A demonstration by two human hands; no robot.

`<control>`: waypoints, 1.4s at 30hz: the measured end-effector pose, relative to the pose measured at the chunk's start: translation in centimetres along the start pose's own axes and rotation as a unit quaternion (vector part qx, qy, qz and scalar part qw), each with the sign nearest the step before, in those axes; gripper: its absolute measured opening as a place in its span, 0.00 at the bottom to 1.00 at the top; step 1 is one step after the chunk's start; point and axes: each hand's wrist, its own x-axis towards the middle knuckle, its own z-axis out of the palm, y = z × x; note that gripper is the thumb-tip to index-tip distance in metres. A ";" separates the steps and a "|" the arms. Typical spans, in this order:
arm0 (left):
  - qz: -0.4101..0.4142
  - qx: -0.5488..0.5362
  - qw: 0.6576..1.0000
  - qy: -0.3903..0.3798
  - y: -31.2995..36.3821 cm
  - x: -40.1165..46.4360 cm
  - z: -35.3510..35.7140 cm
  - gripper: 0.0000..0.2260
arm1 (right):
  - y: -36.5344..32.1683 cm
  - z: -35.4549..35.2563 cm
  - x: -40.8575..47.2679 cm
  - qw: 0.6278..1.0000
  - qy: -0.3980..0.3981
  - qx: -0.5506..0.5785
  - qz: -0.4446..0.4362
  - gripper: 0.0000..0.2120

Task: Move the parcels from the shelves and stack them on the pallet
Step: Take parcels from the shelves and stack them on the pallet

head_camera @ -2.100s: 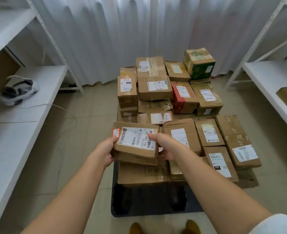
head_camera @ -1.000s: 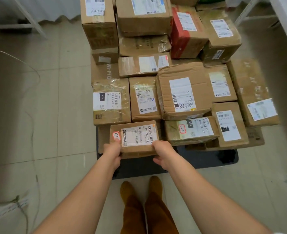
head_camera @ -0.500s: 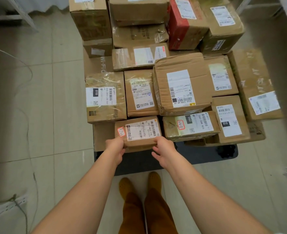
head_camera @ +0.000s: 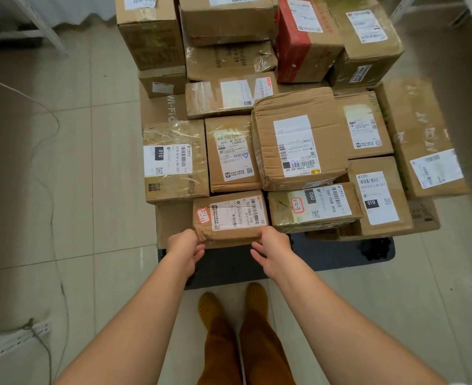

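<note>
bare pallet edge (head_camera: 326, 255) near side, stacked parcels (head_camera: 298, 145) behind

Bare arms, brown trousers (head_camera: 223, 354), seemingly matching shoes (head_camera: 209, 304)

Both hands, left hand (head_camera: 184, 247) and right hand (head_camera: 271, 250), apparently touch the small parcel (head_camera: 230, 218).

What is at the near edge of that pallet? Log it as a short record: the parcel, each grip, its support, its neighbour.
parcel: small carton, flat, label up, at the stack's near edge
left grip: touching the near-left corner; whether it pinches cannot be told
right grip: thumb at the near-right corner, fingers relaxed below the edge
support: flat carton on the dark pallet
right neighbour: 060 parcel, close beside
task state: parcel set on the stack
</note>
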 end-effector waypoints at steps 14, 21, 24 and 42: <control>0.032 0.066 0.996 -0.049 2.6 -7.8 -1.8 0.06 | -3.6 -2.8 -7.2 0.998 -0.058 0.013 -0.022 0.16; 0.128 0.088 0.980 -0.120 6.8 -16.4 -1.8 0.09 | -7.7 -6.6 -15.5 0.989 -0.110 0.066 -0.076 0.11; 0.150 0.090 0.971 -0.162 8.2 -20.9 -1.1 0.09 | -8.9 -9.1 -19.5 0.978 -0.140 0.096 -0.118 0.09; 0.398 0.222 0.761 -0.461 0.8 -59.8 6.9 0.12 | -6.3 -36.2 -47.1 0.850 0.044 0.191 -0.489 0.14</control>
